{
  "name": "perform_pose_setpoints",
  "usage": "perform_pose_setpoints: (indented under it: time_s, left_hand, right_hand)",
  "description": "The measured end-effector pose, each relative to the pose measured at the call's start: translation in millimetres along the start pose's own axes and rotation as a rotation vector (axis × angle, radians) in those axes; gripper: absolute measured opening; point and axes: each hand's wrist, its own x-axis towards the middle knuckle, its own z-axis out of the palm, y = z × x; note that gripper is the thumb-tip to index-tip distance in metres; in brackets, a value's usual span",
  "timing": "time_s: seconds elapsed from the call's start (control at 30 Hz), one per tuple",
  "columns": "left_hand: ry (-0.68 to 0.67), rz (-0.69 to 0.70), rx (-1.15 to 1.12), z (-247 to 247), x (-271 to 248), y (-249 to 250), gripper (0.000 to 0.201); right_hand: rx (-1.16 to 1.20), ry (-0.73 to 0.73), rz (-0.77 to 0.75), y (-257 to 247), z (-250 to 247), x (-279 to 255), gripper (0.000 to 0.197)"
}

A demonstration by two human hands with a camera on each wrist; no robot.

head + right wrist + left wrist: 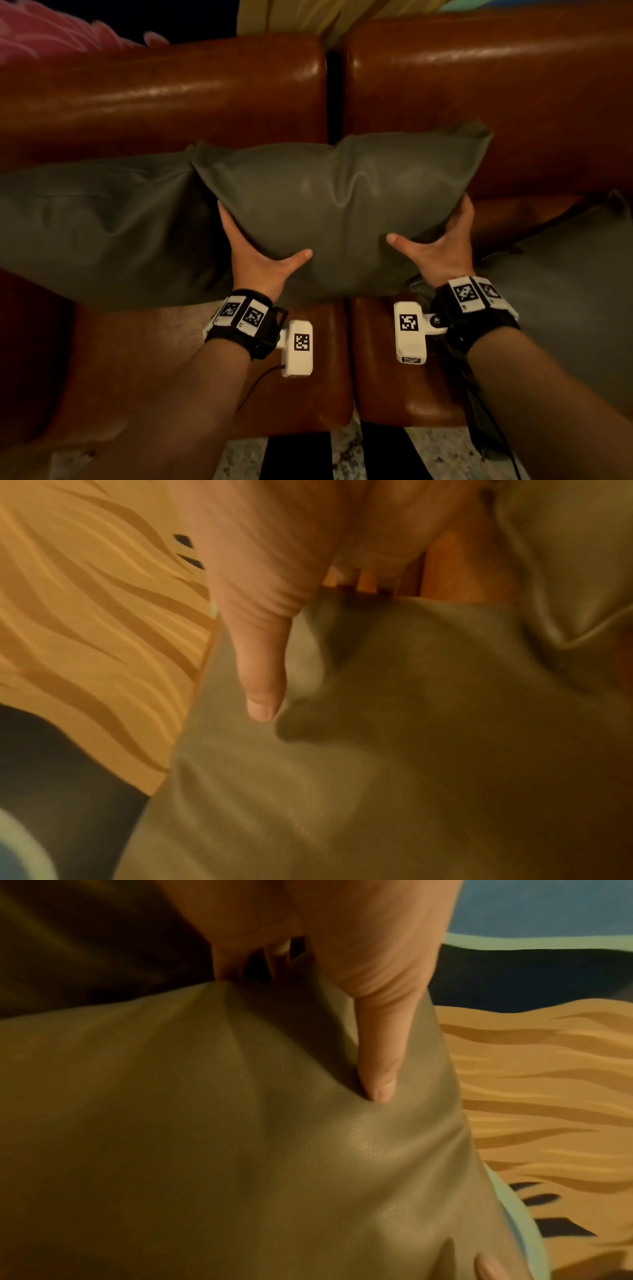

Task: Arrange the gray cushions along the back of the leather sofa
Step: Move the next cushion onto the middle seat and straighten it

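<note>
A gray cushion [342, 205] is held up in front of the brown leather sofa's backrest [171, 96], over the gap between its two halves. My left hand [257, 253] grips the cushion's lower left edge, thumb on the front and fingers hidden behind. My right hand [435, 246] grips the lower right edge the same way. In the left wrist view my thumb [377, 1053] dents the gray cushion [205, 1123]; in the right wrist view my thumb [260, 674] lies on the cushion [377, 750]. A second gray cushion [92, 226] leans against the backrest at the left. A third gray cushion [565, 291] lies at the right.
The sofa's seat pads [308, 359] lie below my wrists, with a dark gap between them. A pink fluffy thing [51, 31] rests on top of the backrest at the far left. A painted wall [548, 1069] with tan waves stands behind the sofa. Patterned floor [342, 455] shows at the sofa's front edge.
</note>
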Motion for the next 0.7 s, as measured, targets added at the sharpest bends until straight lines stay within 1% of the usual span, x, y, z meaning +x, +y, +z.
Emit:
perform_pose_setpoints:
  time_s: [0.07, 0.13, 0.2, 0.27, 0.3, 0.37, 0.47, 0.6, 0.7]
  left_hand:
    - [-0.005, -0.063, -0.011, 0, -4, -13, 0.149]
    - [-0.008, -0.088, 0.016, 2, -3, -18, 0.153]
    - [-0.003, -0.111, 0.006, 7, 4, -17, 0.157]
    - [-0.005, -0.127, -0.04, 13, 11, -13, 0.156]
    - [-0.013, -0.128, -0.057, 16, 12, -9, 0.152]
    - [-0.025, -0.121, -0.063, 21, 9, -5, 0.141]
    - [-0.018, -0.071, -0.052, 23, 3, -8, 0.129]
    - [-0.023, 0.017, -0.092, 24, 2, -11, 0.122]
    - [-0.013, 0.028, -0.058, 24, 5, -14, 0.118]
  right_hand:
    - [-0.064, -0.022, 0.022, 10, 1, 1, 0.134]
    - [-0.138, -0.021, 0.027, 11, 1, 13, 0.139]
    - [-0.191, -0.008, 0.053, 6, 1, 28, 0.136]
    - [-0.15, -0.033, 0.047, 2, 4, 38, 0.134]
    - [-0.126, -0.05, 0.039, -1, 5, 38, 0.131]
    - [-0.104, -0.067, 0.03, -4, 4, 29, 0.12]
    - [-0.078, -0.048, -0.01, -3, -7, 8, 0.11]
    - [-0.011, 0.009, -0.094, -3, -20, -8, 0.106]
    - [-0.013, 0.044, -0.171, -4, -19, -4, 0.11]
